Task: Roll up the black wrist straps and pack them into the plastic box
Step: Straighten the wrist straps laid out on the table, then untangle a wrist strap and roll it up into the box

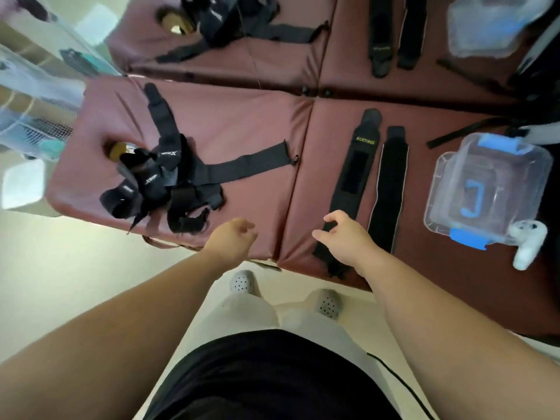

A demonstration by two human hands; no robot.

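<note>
Two black wrist straps lie flat and side by side on the maroon padded surface (242, 122), neither rolled yet: the labelled strap (354, 174), with yellow lettering near its far end, and just to its right the second strap (391, 189), edged in pale stitching. The right hand (345, 237) is over the near part of the labelled strap, thumb and forefinger curled in a narrow pinch that appears to hold its edge. The left hand (231, 237) hovers to the left, apart from the strap, fingers loosely curled and holding nothing. The step in hand looks like starting the roll from this near end. To do it well, I would bring the left hand across to share the width, fold the thin tail over tight and square, then roll away from the body with even pressure — a loose or slanted start will likely cone out and take more room when packed. The plastic box (445, 177) with blue latches stands well to the right, past the second strap; whether its lid is on I cannot tell, so it may need opening first. A white controller (528, 242) lies at its near corner and could be knocked. At the left end sits a tangle of black straps (163, 183), well clear of this roll.
</note>
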